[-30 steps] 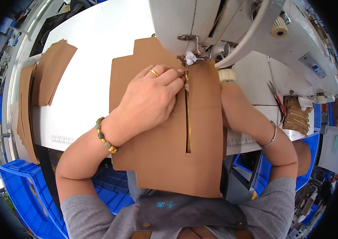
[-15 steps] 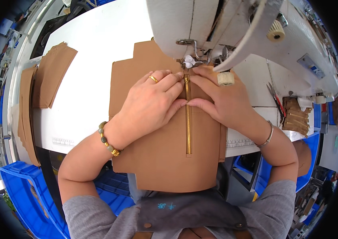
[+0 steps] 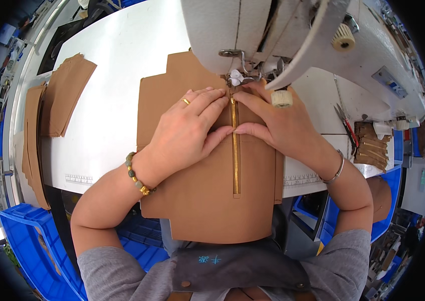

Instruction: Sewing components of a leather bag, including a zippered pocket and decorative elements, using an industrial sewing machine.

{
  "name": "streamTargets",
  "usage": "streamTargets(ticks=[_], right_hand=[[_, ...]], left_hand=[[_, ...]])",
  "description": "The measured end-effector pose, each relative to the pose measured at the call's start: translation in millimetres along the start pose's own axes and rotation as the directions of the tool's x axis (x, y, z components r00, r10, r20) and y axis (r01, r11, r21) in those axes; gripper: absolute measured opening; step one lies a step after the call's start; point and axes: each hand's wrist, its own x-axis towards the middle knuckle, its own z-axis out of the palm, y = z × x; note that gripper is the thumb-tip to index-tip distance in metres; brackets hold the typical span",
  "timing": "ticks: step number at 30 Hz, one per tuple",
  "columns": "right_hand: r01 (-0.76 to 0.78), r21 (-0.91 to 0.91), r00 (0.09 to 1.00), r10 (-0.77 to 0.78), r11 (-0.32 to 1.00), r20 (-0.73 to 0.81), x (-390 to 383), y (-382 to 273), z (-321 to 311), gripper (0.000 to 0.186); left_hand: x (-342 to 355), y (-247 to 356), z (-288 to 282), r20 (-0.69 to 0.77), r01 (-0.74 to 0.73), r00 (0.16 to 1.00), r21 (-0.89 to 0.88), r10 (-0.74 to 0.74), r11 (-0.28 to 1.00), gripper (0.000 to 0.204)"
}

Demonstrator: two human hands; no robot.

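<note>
Having been tucked mostly out of sight at the right edge a second ago, the right hand (image 3: 288, 125) is now lying on top of the brown panel (image 3: 197, 195), its thumb meeting the left one over the gold-toothed zip (image 3: 236, 165). From my remote seat I am seeing the left hand (image 3: 185, 128) pressing down with fingers loosely extended, not gripping; the right is also lying unclosed, thumb and forefinger standing apart, though its other fingers are partly hiding behind the cream knob (image 3: 281, 99). Beneath them the panel is resting on the white table (image 3: 117, 100), its far part reaching under the sewing machine (image 3: 217, 30), its near end overhanging the table edge. I am judging it light, fairly stiff yet bendable, perhaps leather, and smooth enough for sliding; the zip is looking more flexible. I am favouring flat fingertips on both sides of the slot, without pinching the teeth.
</note>
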Motion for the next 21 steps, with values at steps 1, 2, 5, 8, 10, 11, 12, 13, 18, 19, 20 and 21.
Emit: streamTargets(ticks=[1,2,5,8,10,11,12,13,18,19,20,21], right_hand=[[0.001,0.003,1.000,-0.001,1.000,-0.001,0.1,0.3,0.3,0.055],[0.001,-0.002,1.000,-0.001,1.000,-0.003,0.3,0.5,0.7,0.055],[-0.009,-0.002,1.000,0.009,1.000,0.005,-0.1,0.3,0.6,0.056],[-0.023,-0.006,0.999,0.023,1.000,0.029,-1.1,0.6,0.4,0.057],[-0.029,-0.013,0.999,0.030,0.999,0.040,-1.7,1.0,1.0,0.058],[-0.023,-0.033,0.999,0.024,0.999,0.033,-1.9,1.2,1.5,0.059],[-0.017,-0.054,0.999,0.018,0.998,0.027,-2.0,1.3,2.4,0.059],[-0.018,-0.053,1.000,0.019,0.998,0.025,-2.3,1.6,2.5,0.059],[-0.036,-0.056,0.999,0.038,0.998,0.036,-3.0,1.9,3.2,0.059],[-0.024,-0.059,0.999,0.026,0.998,0.031,-2.9,2.1,3.3,0.059],[-0.022,-0.066,0.999,0.025,0.998,0.033,-2.9,2.3,3.3,0.059],[-0.022,-0.073,0.999,0.025,0.997,0.036,-3.1,2.6,3.3,0.058]], left_hand=[[-0.1,-0.1,0.0,0.001,0.007,1.000,-0.009,-0.007,1.000,0.049],[-0.2,-0.1,-0.1,0.010,0.016,1.000,-0.017,-0.016,1.000,0.049],[0.2,-0.8,-1.4,0.011,-0.007,1.000,-0.008,0.007,1.000,0.050],[0.6,-0.3,-3.4,0.049,-0.027,0.998,0.030,0.026,0.999,0.051],[1.4,0.1,-4.3,0.058,-0.033,0.998,0.044,0.030,0.999,0.051],[1.6,0.3,-4.6,0.068,-0.033,0.997,0.057,0.029,0.998,0.051],[1.9,0.6,-4.5,0.071,-0.035,0.997,0.058,0.031,0.998,0.051],[2.4,1.1,-3.8,0.063,-0.038,0.997,0.069,0.033,0.997,0.051],[2.2,1.8,-2.4,0.053,-0.027,0.998,0.079,0.023,0.997,0.051],[2.4,1.7,-2.2,0.054,-0.024,0.998,0.081,0.020,0.996,0.051],[2.6,1.6,-1.9,0.054,-0.022,0.998,0.083,0.018,0.996,0.051],[2.7,1.6,-1.8,0.055,-0.021,0.998,0.081,0.017,0.996,0.051]])
